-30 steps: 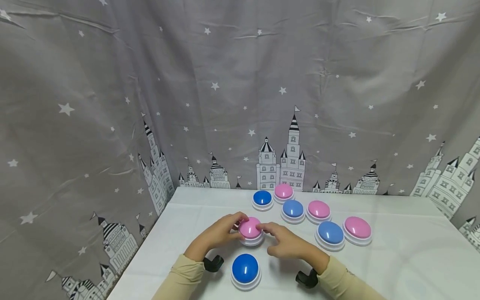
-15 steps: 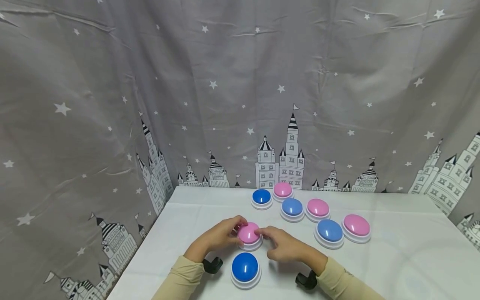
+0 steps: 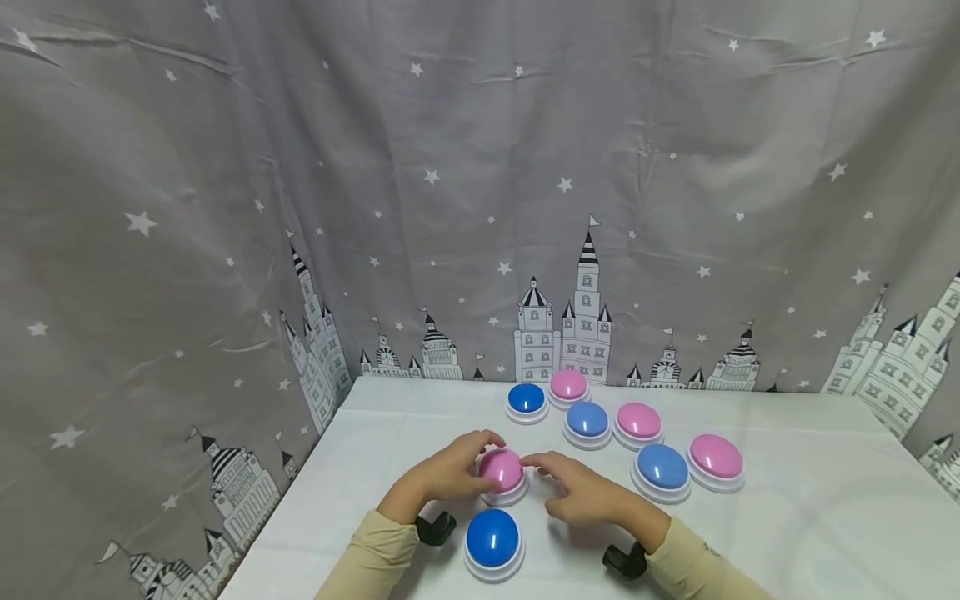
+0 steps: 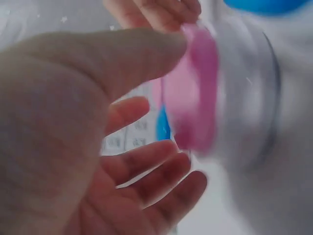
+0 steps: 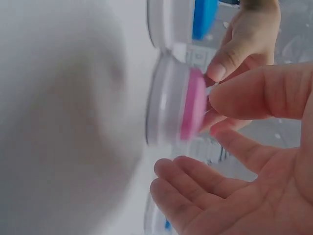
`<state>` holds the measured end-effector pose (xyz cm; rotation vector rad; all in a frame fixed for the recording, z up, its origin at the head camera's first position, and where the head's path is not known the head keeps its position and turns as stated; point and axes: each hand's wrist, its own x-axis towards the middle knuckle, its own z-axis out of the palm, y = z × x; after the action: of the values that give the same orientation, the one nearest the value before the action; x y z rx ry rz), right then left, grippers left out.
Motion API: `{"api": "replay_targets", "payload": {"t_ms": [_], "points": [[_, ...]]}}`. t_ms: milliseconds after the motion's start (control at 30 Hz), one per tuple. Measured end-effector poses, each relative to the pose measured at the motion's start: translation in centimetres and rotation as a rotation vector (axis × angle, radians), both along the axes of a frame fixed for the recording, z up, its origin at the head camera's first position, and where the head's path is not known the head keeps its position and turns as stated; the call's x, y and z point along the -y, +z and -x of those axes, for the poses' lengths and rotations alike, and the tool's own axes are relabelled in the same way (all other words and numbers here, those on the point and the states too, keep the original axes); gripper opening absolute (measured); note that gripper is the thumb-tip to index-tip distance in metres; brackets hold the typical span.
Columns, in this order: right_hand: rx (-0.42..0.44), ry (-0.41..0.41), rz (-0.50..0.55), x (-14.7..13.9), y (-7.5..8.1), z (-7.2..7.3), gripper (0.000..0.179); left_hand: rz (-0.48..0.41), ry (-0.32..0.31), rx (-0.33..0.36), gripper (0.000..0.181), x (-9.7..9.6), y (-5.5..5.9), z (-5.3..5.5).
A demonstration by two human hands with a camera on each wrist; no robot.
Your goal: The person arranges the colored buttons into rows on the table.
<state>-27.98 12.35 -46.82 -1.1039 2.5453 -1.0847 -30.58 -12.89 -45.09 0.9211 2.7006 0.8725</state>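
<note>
A domed pink push button (image 3: pixel 501 469) on a round white base stands on the white table, just behind a dark blue push button (image 3: pixel 492 538). On its left is my left hand (image 3: pixel 452 469), fingers loosely spread about the dome. In the left wrist view the thumb (image 4: pixel 146 56) overlaps the edge of the pink top. My right hand (image 3: pixel 581 492) is on the other side, its index finger reaching to the dome's right edge. The right wrist view has the right fingers loosely spread and the pink button's base (image 5: pixel 165 103) right up beside the blue button's base (image 5: pixel 168 22).
Farther back stand a dark blue button (image 3: pixel 527 398), lighter blue buttons (image 3: pixel 587 419) and several pink buttons (image 3: pixel 639 420) in a slanting group toward the right. A grey curtain (image 3: pixel 450 125) with stars and castles hangs behind the white table (image 3: pixel 810 483).
The pink button has slid toward me, close to the front blue button, with both hands at it. Since then my fingers have loosened around it, and the right hand has shifted slightly right.
</note>
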Motion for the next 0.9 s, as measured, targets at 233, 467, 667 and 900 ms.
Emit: {"api": "replay_targets", "payload": {"t_ms": [233, 467, 667, 900], "points": [[-0.061, -0.097, 0.08, -6.0, 1.3, -0.3, 0.054, 0.034, -0.011, -0.145, 0.044, -4.9, 1.7, -0.5], [-0.114, -0.297, 0.059, -11.6, 2.2, -1.9, 0.049, 0.03, -0.055, -0.204, 0.043, -10.1, 1.5, -0.7], [-0.216, -0.39, 0.022, -14.8, 2.4, -2.2, 0.048, -0.019, -0.094, -0.227, 0.045, -14.6, 0.8, -0.7], [-0.12, -0.447, -0.06, -16.5, 1.8, -2.2, 0.042, -0.026, -0.1, -0.235, 0.051, -18.8, -0.4, -1.1]]}}
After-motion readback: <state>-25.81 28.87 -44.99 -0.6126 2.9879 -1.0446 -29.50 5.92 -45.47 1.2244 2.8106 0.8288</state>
